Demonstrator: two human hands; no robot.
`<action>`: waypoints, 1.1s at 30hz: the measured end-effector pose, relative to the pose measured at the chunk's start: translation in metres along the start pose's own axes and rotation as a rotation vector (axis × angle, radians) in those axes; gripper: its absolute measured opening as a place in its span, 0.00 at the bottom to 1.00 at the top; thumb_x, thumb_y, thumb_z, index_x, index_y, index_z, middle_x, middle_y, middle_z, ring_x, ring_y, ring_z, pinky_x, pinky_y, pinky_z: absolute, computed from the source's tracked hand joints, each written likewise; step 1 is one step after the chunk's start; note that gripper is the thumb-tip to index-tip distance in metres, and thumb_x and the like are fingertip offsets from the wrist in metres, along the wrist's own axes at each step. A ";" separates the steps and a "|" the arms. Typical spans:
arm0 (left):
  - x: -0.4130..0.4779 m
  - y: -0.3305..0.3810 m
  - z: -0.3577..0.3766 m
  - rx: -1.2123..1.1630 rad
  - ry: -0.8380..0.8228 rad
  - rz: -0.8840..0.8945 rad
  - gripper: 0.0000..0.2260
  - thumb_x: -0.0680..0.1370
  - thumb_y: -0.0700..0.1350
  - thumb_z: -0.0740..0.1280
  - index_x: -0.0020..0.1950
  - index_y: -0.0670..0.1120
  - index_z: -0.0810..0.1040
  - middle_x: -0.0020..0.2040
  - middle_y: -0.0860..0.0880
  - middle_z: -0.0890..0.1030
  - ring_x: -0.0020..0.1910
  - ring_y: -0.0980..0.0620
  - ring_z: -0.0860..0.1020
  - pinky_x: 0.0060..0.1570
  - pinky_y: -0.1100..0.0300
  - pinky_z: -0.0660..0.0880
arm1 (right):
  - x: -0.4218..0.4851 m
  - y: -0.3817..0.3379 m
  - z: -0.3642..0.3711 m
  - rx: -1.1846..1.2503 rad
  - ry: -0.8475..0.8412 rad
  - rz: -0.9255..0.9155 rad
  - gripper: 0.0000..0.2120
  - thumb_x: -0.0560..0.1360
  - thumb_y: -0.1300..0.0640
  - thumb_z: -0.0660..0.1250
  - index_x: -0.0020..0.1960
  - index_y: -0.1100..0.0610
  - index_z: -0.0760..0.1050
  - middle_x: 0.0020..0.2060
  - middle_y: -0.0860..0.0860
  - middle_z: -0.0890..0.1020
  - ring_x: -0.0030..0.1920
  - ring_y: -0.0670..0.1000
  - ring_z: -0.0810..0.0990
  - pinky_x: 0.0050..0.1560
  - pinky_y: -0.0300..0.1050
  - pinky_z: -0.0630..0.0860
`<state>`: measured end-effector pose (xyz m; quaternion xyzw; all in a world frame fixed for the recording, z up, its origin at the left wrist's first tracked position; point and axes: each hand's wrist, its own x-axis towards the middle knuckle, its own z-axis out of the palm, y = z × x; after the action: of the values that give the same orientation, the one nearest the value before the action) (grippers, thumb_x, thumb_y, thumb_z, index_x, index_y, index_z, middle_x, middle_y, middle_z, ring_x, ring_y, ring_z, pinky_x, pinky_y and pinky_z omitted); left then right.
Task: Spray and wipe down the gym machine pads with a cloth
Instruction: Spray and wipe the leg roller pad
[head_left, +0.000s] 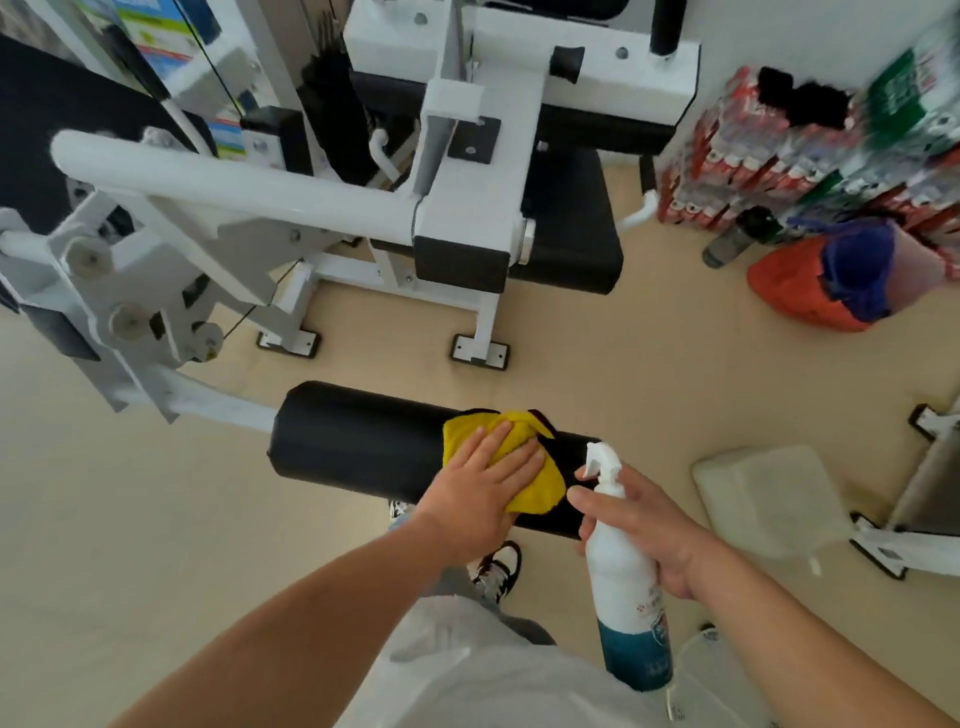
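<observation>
Wipe step. Left hand (483, 483) lies flat, fingers straight, pressing the crumpled yellow microfibre cloth (545, 491) onto the top of the black vinyl cylindrical roller pad (353, 441), near the pad's right end. Right hand (660, 535) grips the white spray bottle with a teal base (623, 582) by its upper body, upright, nozzle just off that same end.

Suggest even palm pressure and strokes end to end. Then wrap the cloth round the front and underside, since a flat palm only covers a strip of the curve. Can't tell if the left half is wet.
</observation>
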<state>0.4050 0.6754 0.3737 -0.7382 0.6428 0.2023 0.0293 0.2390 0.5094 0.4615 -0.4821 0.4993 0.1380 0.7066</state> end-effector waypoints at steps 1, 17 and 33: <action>0.003 -0.011 -0.001 0.030 0.006 -0.038 0.33 0.81 0.58 0.48 0.86 0.52 0.48 0.85 0.51 0.49 0.84 0.41 0.43 0.81 0.41 0.38 | -0.003 0.002 -0.005 0.016 0.008 -0.006 0.27 0.70 0.51 0.84 0.64 0.55 0.77 0.38 0.61 0.85 0.40 0.60 0.84 0.48 0.55 0.81; 0.059 0.088 -0.011 0.056 -0.110 0.071 0.33 0.84 0.57 0.54 0.86 0.46 0.46 0.86 0.47 0.47 0.83 0.40 0.37 0.81 0.40 0.42 | -0.034 0.030 -0.043 0.180 0.140 -0.012 0.18 0.76 0.54 0.80 0.61 0.57 0.77 0.37 0.61 0.85 0.39 0.60 0.85 0.45 0.51 0.82; -0.073 -0.096 -0.011 -0.198 0.272 -0.782 0.21 0.84 0.52 0.54 0.64 0.43 0.82 0.65 0.45 0.80 0.68 0.39 0.69 0.72 0.44 0.68 | 0.036 -0.033 0.076 -0.096 -0.126 0.043 0.24 0.73 0.50 0.83 0.64 0.52 0.77 0.40 0.60 0.85 0.41 0.59 0.83 0.46 0.54 0.83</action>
<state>0.4940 0.7571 0.3874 -0.9457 0.2898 0.1374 -0.0525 0.3215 0.5451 0.4518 -0.4948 0.4568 0.2073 0.7096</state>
